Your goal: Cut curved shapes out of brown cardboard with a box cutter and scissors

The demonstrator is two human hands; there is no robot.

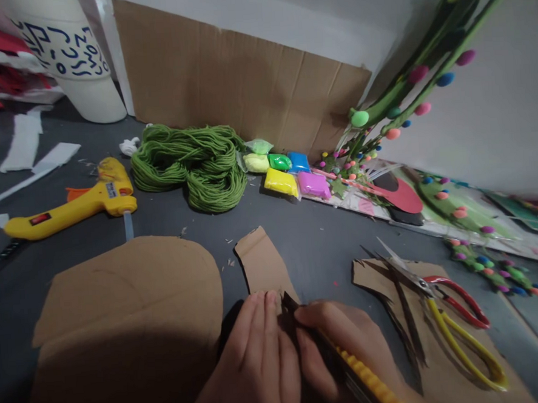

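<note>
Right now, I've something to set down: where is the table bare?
The widest bare patch lies between the coloured packets, cardboard strip and scissors. A narrow, littered one separates strip from rounded cardboard. The right is crowded with pompom pieces.

A white cup [89,91] at the upper left of the frame carries dark blue hand-drawn-style lettering around its band; separate characters resembling U, C and O show, but no whole word can be made out. The small label on the yellow glue gun [80,204], at left, is too small to read.
</note>
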